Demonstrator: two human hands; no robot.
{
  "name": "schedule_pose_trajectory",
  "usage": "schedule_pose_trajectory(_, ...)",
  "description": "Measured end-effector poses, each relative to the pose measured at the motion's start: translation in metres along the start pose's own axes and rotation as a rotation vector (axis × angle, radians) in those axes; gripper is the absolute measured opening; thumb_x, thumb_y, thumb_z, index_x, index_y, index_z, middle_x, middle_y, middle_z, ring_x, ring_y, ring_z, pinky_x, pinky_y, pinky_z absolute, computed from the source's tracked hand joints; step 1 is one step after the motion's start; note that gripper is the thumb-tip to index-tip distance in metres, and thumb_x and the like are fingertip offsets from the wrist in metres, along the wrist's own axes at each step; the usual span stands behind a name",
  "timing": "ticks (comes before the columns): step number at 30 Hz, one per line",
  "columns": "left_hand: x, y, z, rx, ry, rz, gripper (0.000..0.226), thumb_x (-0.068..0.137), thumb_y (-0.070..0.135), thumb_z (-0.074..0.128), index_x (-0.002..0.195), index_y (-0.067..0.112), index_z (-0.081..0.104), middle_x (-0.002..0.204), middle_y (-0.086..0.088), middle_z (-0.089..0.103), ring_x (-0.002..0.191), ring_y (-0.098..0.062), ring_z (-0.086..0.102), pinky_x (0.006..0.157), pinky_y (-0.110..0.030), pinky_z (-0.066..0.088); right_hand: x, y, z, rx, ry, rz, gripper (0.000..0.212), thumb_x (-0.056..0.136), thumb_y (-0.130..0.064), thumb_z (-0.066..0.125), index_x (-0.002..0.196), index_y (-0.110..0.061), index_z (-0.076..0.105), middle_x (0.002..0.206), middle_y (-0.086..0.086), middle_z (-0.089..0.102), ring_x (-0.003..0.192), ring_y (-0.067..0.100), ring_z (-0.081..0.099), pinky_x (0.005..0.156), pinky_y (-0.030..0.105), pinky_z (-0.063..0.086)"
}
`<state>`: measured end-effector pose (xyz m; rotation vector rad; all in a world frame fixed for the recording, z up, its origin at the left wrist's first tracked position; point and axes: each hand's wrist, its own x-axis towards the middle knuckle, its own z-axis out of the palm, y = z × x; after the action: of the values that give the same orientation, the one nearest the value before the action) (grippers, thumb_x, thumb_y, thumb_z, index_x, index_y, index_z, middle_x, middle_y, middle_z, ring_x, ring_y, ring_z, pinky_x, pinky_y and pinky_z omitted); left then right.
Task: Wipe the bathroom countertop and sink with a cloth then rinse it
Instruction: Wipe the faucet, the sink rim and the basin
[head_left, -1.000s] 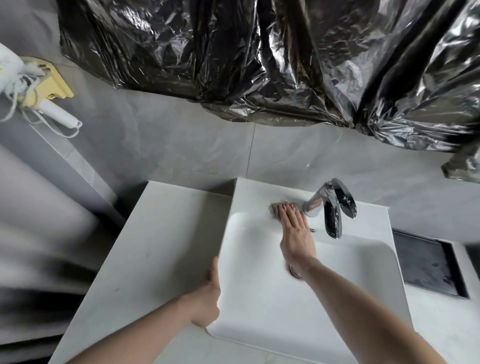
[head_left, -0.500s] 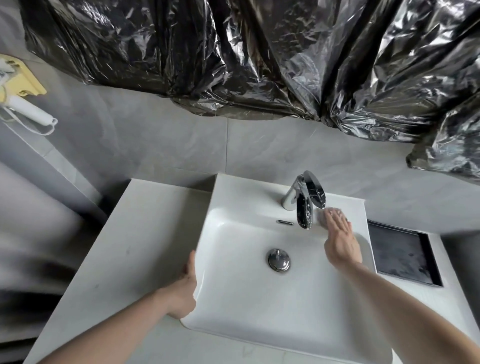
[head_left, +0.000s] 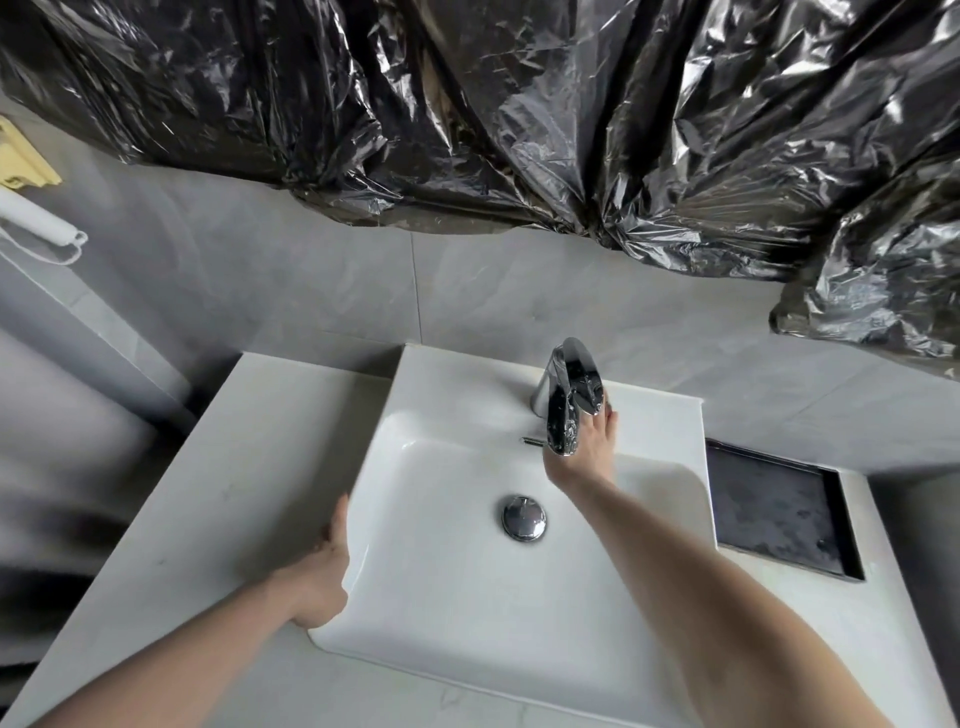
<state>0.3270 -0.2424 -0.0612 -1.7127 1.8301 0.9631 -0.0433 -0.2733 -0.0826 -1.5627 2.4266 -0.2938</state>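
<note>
A white rectangular sink (head_left: 457, 613) sits on a pale countertop (head_left: 234, 467). My right hand (head_left: 584, 457) lies flat on the sink's back ledge, right beside and partly behind the chrome faucet (head_left: 569, 395) spout. No cloth shows now; whatever is under the palm is hidden. My left hand (head_left: 322, 577) grips the sink's left rim, thumb on top. A chrome drain plug (head_left: 523, 517) sits in the middle of the basin.
A dark recessed tray (head_left: 774, 514) is set into the counter right of the sink. Crinkled black plastic sheeting (head_left: 519, 130) hangs over the grey tiled wall above. A yellow and white tool (head_left: 31, 197) hangs at the far left.
My right hand swept along the back ledge from left of the faucet to its right, then slid back against the spout. The cloth under it a second ago is out of sight. The left hand stayed.
</note>
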Motion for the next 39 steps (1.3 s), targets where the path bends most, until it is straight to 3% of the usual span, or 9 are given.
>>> schedule_pose_trajectory(4, -0.002, 0.002, 0.001, -0.034, 0.057, 0.015, 0.098, 0.096, 0.007, 0.045, 0.149, 0.02, -0.037, 0.168, -0.014, 0.001, 0.143, -0.032, 0.039, 0.112, -0.033, 0.035, -0.001, 0.025, 0.001, -0.044, 0.013, -0.177, 0.067, 0.096, -0.019, 0.032, 0.162, -0.018, 0.022, 0.171, 0.004, 0.016, 0.159, 0.027, 0.004, 0.128, 0.05, 0.009)
schedule_pose_trajectory(12, -0.003, 0.006, -0.003, 0.071, -0.02, -0.059, 0.085, 0.098, 0.015, 0.032, 0.149, 0.015, -0.036, 0.169, -0.008, -0.007, 0.141, -0.023, 0.041, 0.113, -0.03, 0.034, -0.006, 0.142, -0.032, 0.057, 0.089, 0.103, 0.062, 0.1, -0.024, 0.025, 0.161, -0.015, 0.029, 0.17, 0.003, 0.022, 0.158, 0.022, 0.014, 0.127, 0.043, 0.017)
schedule_pose_trajectory(17, 0.001, 0.003, -0.003, 0.094, -0.013, -0.061, 0.088, 0.095, 0.016, 0.032, 0.145, 0.015, -0.041, 0.169, -0.009, -0.01, 0.128, -0.021, 0.053, 0.103, -0.026, 0.044, -0.008, 0.123, -0.037, 0.183, 0.16, 0.31, 0.067, 0.093, -0.007, 0.045, 0.158, -0.017, 0.035, 0.168, 0.0, 0.026, 0.15, 0.027, 0.03, 0.121, 0.045, 0.031)
schedule_pose_trajectory(21, -0.003, 0.006, -0.006, 0.131, -0.018, -0.023, 0.093, 0.094, 0.012, 0.035, 0.141, 0.019, -0.046, 0.168, -0.011, -0.011, 0.131, -0.027, 0.052, 0.087, -0.025, 0.044, -0.007, 0.108, -0.031, 0.102, 0.185, 0.27, 0.071, 0.072, 0.008, 0.054, 0.142, -0.002, 0.048, 0.153, 0.019, 0.044, 0.146, 0.04, 0.031, 0.125, 0.043, 0.02)
schedule_pose_trajectory(24, -0.005, 0.011, -0.008, 0.162, -0.023, -0.012, 0.092, 0.095, 0.011, 0.035, 0.145, 0.016, -0.043, 0.168, -0.012, -0.012, 0.136, -0.03, 0.049, 0.082, -0.024, 0.037, -0.016, 0.075, -0.024, 0.204, 0.2, 0.11, 0.075, 0.066, 0.019, 0.044, 0.133, -0.008, 0.06, 0.144, 0.012, 0.055, 0.144, 0.031, 0.038, 0.121, 0.031, 0.025)
schedule_pose_trajectory(27, -0.007, 0.01, -0.009, 0.165, -0.026, -0.008, 0.092, 0.095, 0.011, 0.034, 0.145, 0.016, -0.043, 0.168, -0.01, -0.016, 0.136, -0.029, 0.048, 0.084, -0.023, 0.038, -0.023, 0.025, -0.032, 0.398, 0.159, 0.049, 0.054, 0.073, 0.014, 0.04, 0.102, -0.022, 0.068, 0.1, -0.004, 0.067, 0.096, 0.018, 0.067, 0.082, 0.03, 0.052)
schedule_pose_trajectory(30, -0.01, 0.01, -0.011, 0.142, -0.031, 0.002, 0.092, 0.094, 0.009, 0.034, 0.144, 0.016, -0.043, 0.168, -0.01, -0.016, 0.135, -0.028, 0.05, 0.083, -0.023, 0.039, -0.02, -0.011, -0.061, 0.714, 0.122, 0.132, 0.039, 0.094, 0.0, 0.041, 0.076, -0.026, 0.063, 0.067, -0.001, 0.061, 0.047, 0.001, 0.058, 0.051, 0.023, 0.043)
schedule_pose_trajectory(34, -0.012, 0.011, -0.013, 0.147, -0.03, 0.036, 0.091, 0.093, 0.007, 0.033, 0.145, 0.015, -0.041, 0.168, -0.011, -0.014, 0.129, -0.024, 0.055, 0.083, -0.024, 0.042, -0.013, -0.025, -0.108, 1.051, 0.198, 0.1, 0.021, 0.104, -0.037, 0.056, 0.099, -0.038, 0.077, 0.065, -0.003, 0.057, 0.05, 0.013, 0.045, 0.05, 0.025, 0.043)
schedule_pose_trajectory(39, -0.017, 0.012, -0.015, 0.171, -0.034, 0.044, 0.09, 0.094, 0.007, 0.033, 0.147, 0.013, -0.04, 0.168, -0.011, -0.012, 0.127, -0.026, 0.056, 0.085, -0.026, 0.043, -0.024, -0.041, -0.146, 0.731, 0.144, -0.202, 0.027, 0.104, -0.021, 0.054, 0.118, -0.034, 0.073, 0.088, -0.015, 0.071, 0.08, 0.013, 0.063, 0.073, 0.023, 0.05)
